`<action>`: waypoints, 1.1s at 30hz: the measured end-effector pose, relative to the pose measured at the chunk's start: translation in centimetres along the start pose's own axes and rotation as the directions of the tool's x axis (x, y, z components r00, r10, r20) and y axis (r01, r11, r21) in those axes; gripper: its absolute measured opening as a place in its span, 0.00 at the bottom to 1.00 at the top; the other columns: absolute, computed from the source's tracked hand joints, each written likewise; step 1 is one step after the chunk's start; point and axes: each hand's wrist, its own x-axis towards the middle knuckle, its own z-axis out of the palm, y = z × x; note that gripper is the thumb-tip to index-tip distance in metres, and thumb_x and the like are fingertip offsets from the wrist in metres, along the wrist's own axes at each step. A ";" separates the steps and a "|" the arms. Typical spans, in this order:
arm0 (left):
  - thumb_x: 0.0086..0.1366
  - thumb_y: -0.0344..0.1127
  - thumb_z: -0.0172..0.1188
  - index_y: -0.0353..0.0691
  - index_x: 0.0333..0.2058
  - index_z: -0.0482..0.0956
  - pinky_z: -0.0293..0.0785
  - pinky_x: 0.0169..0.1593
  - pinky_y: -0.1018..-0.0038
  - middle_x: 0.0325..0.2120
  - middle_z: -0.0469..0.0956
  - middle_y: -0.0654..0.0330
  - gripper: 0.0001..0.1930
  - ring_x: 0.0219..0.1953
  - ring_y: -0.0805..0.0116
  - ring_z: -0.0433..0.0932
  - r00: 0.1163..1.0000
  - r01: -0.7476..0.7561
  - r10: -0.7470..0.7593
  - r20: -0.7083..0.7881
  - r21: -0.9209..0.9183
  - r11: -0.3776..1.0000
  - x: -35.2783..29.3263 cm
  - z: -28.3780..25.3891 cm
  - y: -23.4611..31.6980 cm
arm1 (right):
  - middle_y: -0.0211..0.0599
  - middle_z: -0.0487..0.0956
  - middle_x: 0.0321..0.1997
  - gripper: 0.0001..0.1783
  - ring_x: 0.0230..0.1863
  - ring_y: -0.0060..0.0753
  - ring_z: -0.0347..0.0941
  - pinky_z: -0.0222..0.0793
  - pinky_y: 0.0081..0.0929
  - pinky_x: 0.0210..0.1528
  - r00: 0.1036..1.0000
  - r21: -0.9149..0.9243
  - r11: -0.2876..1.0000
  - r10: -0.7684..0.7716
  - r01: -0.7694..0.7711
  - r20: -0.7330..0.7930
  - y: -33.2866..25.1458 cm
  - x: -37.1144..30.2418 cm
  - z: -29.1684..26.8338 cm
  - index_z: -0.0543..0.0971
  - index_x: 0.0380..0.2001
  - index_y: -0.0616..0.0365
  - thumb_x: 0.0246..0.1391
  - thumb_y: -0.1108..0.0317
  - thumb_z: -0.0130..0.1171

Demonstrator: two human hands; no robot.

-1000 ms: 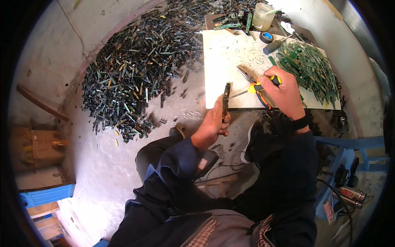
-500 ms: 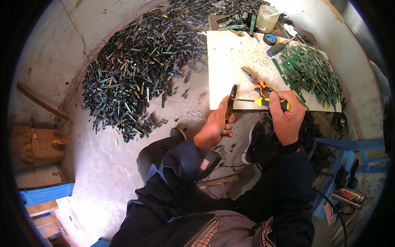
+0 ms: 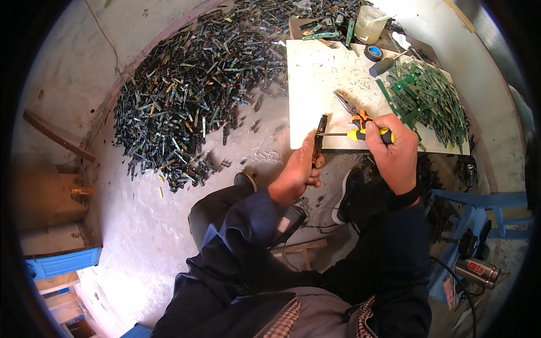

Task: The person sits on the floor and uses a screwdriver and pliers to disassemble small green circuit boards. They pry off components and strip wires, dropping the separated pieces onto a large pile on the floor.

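Observation:
My left hand (image 3: pixel 297 172) grips a narrow dark strip-shaped part (image 3: pixel 319 138) that stands nearly upright near the board's front edge. In my right hand (image 3: pixel 394 155) is a screwdriver (image 3: pixel 354 135) with a yellow and black handle; its thin shaft points left, and the tip meets the strip's side just above my left thumb. Beyond my right hand, pliers (image 3: pixel 358 115) with orange and black handles lie on the white board (image 3: pixel 315 79). Green circuit board strips (image 3: pixel 428 101) are heaped on the board's right side.
A large pile of dark strips (image 3: pixel 186 107) covers the floor at left. On the board's far side are a roll of tape (image 3: pixel 373 53), a dark-handled tool (image 3: pixel 382 67) and a cloudy plastic cup (image 3: pixel 370 25). A blue stool (image 3: pixel 456 248) stands at right beside a metal cylinder (image 3: pixel 478 271).
The strip and both hands have shifted very slightly to the right. The screwdriver tip still meets the strip's side.

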 end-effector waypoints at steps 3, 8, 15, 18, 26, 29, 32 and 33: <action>0.66 0.68 0.30 0.49 0.14 0.53 0.58 0.21 0.75 0.10 0.48 0.71 0.32 0.12 0.76 0.46 1.000 -0.007 0.007 0.014 0.018 1.000 -0.3 0.1 0.2 | 0.40 0.72 0.15 0.07 0.15 0.35 0.69 0.62 0.26 0.20 0.995 -0.056 0.998 -0.032 0.037 0.093 0.0 1.4 -0.7 0.74 0.24 0.61 0.49 0.71 0.60; 0.65 0.68 0.30 0.49 0.13 0.53 0.58 0.21 0.75 0.10 0.48 0.72 0.32 0.12 0.77 0.47 0.998 -0.057 0.058 -0.013 0.065 0.996 -0.1 0.3 -0.1 | 0.40 0.73 0.16 0.06 0.18 0.41 0.70 0.63 0.28 0.22 0.979 -0.051 0.998 -0.035 0.046 0.201 0.0 3.3 -0.8 0.74 0.24 0.59 0.49 0.70 0.60; 0.66 0.68 0.30 0.48 0.14 0.54 0.60 0.23 0.76 0.10 0.49 0.71 0.32 0.13 0.77 0.47 0.999 -0.038 0.039 -0.011 0.055 0.998 0.1 0.1 -0.4 | 0.36 0.75 0.19 0.05 0.20 0.32 0.70 0.63 0.25 0.25 0.987 0.041 0.996 -0.082 0.077 0.140 0.6 3.4 -0.9 0.74 0.24 0.61 0.48 0.73 0.60; 0.66 0.68 0.31 0.48 0.14 0.55 0.60 0.23 0.76 0.10 0.50 0.71 0.32 0.13 0.77 0.47 0.999 -0.047 0.047 0.009 0.039 0.998 0.0 -0.1 -0.4 | 0.32 0.75 0.26 0.06 0.29 0.17 0.67 0.64 0.20 0.30 0.993 0.184 0.983 0.023 -0.002 -0.113 3.0 2.2 -1.6 0.75 0.27 0.66 0.51 0.74 0.59; 0.65 0.68 0.33 0.47 0.14 0.56 0.61 0.23 0.76 0.10 0.51 0.70 0.32 0.12 0.77 0.49 0.999 -0.024 0.026 -0.025 0.047 0.999 -0.1 0.5 -0.1 | 0.38 0.78 0.28 0.10 0.28 0.24 0.71 0.68 0.21 0.34 0.965 -0.100 0.988 0.088 -0.116 -0.248 6.3 2.0 -2.1 0.78 0.33 0.63 0.51 0.68 0.61; 0.65 0.68 0.35 0.47 0.15 0.58 0.61 0.23 0.75 0.10 0.52 0.70 0.32 0.12 0.77 0.50 1.000 -0.013 0.015 -0.025 0.071 0.997 -0.1 0.3 0.0 | 0.36 0.78 0.27 0.10 0.28 0.22 0.70 0.67 0.21 0.35 0.966 -0.087 0.987 0.112 -0.135 -0.232 6.7 2.0 -2.0 0.78 0.32 0.65 0.52 0.68 0.61; 0.65 0.67 0.36 0.46 0.15 0.59 0.61 0.22 0.75 0.10 0.53 0.69 0.32 0.12 0.77 0.51 1.000 -0.005 0.007 -0.030 0.070 0.998 0.0 0.2 -0.1 | 0.32 0.76 0.24 0.10 0.27 0.20 0.68 0.65 0.20 0.34 0.939 0.098 0.979 0.198 -0.177 -0.281 6.2 1.8 -2.0 0.77 0.30 0.67 0.53 0.69 0.60; 0.65 0.67 0.36 0.46 0.15 0.59 0.61 0.22 0.76 0.10 0.53 0.69 0.32 0.12 0.77 0.51 0.999 -0.016 0.019 -0.031 0.065 0.998 0.0 0.2 -0.2 | 0.31 0.75 0.24 0.09 0.27 0.19 0.67 0.64 0.19 0.33 0.925 0.130 0.972 0.228 -0.196 -0.304 5.6 1.6 -2.3 0.76 0.29 0.67 0.53 0.69 0.59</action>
